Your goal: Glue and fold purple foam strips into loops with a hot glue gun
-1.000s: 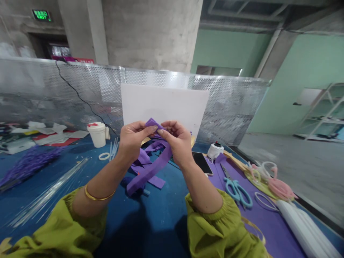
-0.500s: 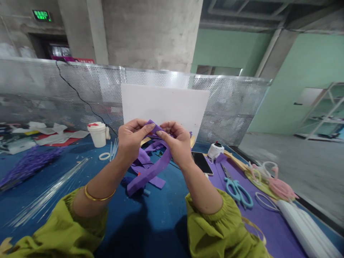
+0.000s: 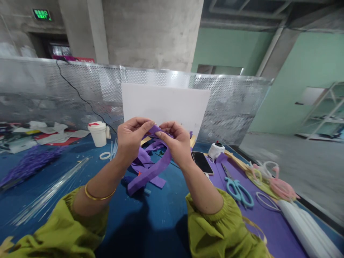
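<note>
Both of my hands are raised above the blue table, close together, pinching one purple crepe paper strip (image 3: 154, 175). My left hand (image 3: 131, 138) grips its upper end between thumb and fingers. Thumb and fingertips of my right hand (image 3: 176, 141) press on the same strip just to the right. From there the strip curls down in a loop below my right hand, its lower end hanging to the left. More purple paper strips (image 3: 158, 182) lie behind and beneath it on the table. A dark blue object (image 3: 129, 182) is partly hidden under the strip.
On the right, blue-handled scissors (image 3: 238, 190) lie on purple paper (image 3: 271, 229), near a black phone (image 3: 202, 163) and a glue gun with pink parts (image 3: 282, 188). Left are a white cup (image 3: 98, 134), a tape ring (image 3: 104, 156), clear sticks (image 3: 53, 190) and a purple bundle (image 3: 32, 165). A white board (image 3: 163, 104) stands behind.
My left thumb has shifted slightly along the strip, and the folded upper end looks a little lower and flatter. My right hand keeps its pinch almost unmoved.
</note>
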